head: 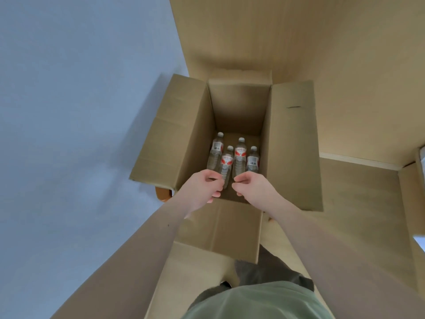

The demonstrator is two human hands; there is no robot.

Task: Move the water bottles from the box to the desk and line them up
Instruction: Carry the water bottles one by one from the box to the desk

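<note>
We see four water bottles (232, 155) lying in the open box (292, 143); at its 6 o'clock edge, our left hand (204, 188) and right hand (254, 186) hover loosely curled, holding nothing.

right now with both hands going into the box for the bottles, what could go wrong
The four water bottles stand packed close at the bottom of the deep cardboard box, so lifting one could tip its neighbours. The left hand and right hand reach in side by side and may crowd each other. The near flap could snag a forearm on the way out.
</note>
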